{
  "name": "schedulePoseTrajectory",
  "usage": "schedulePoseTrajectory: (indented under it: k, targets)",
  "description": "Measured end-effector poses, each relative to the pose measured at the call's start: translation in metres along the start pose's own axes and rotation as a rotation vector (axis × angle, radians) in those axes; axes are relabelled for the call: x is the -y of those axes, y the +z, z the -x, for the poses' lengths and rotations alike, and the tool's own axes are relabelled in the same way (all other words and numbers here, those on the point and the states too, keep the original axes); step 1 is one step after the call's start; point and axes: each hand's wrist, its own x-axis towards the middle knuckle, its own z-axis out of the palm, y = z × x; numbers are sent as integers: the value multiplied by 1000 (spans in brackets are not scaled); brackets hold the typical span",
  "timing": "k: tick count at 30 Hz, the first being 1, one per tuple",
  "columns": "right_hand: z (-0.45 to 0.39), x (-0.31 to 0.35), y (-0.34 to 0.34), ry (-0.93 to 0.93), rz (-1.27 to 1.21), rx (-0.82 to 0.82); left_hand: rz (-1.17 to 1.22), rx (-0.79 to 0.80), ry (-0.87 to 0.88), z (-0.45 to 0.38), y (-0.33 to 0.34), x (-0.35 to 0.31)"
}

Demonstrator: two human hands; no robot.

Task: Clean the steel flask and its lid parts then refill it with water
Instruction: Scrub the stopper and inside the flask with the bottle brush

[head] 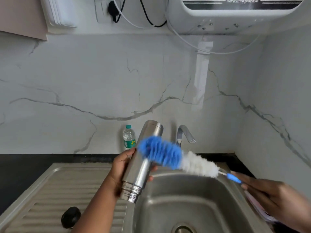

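Fingers (152,169) of the left hand (120,170) wrapped round the steel flask (141,163), held over the sink's (193,195) left rim. Long axis tilted: threaded mouth low, toward the wearer; base up, toward the wall. Right hand (276,195) clenched on the bottle brush (161,154) handle, blue head lying across the flask's side, not at the mouth. Probably next: swinging the brush tip down to that opening.
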Motion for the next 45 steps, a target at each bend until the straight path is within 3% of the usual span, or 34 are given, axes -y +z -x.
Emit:
schedulePoseTrajectory:
  k: [3, 5, 8, 11, 15, 18, 20, 21, 22, 23, 24, 26, 29, 34, 37, 39, 41, 44, 45]
  targets:
    - [-12, -10, 1, -1, -204, -65, 105, -10, 6, -8, 6, 10]
    - [-6, -14, 1, -49, -201, 10, 108, 14, 30, -10, 18, 16]
    - [11, -42, 7, -49, -68, 164, 29, -107, 100, -12, 20, 23]
    - [6, -52, 5, -70, -2, 48, 79, -50, 85, -12, 23, 26]
    - [-9, -48, 7, 22, -378, -67, 99, 54, 0, -13, 28, 26]
    - [-5, -42, 9, -58, -253, 6, 188, 219, 22, -11, 31, 28]
    - [1, -45, 14, -111, -68, 75, 214, 213, 182, -6, 29, 31]
    - [2, -48, 15, -129, 10, 99, 292, 231, 163, -2, 30, 31]
    - [1, -52, 18, -142, 46, 93, 226, 200, 213, -5, 33, 33]
    - [-1, -47, 20, -128, -9, 77, 110, 37, 169, -5, 29, 34]
    - [-5, -39, 21, -82, -157, 51, 63, -28, 81, -6, 23, 30]
    - [-12, -32, 24, -7, -368, -26, 142, -27, 33, -15, 14, 24]
    - [-8, -25, 21, -64, -239, -21, 148, -205, 59, -24, 22, 21]
    - [2, -28, 16, -128, -81, 39, 24, -397, 271, -36, 15, 19]
    - [-4, -24, 19, -17, -365, -22, 88, -150, 71, -40, 13, 19]
    - [-8, -21, 18, 57, -512, -94, 108, -76, -37, -45, 16, 23]
    - [-5, -21, 12, -1, -436, -104, 101, -51, -67, -49, 21, 25]
    - [14, -31, 12, -24, -212, 137, 67, -135, -36, -54, 25, 24]
    - [21, -41, 15, -4, -158, 194, 95, -93, -71, -55, 24, 22]
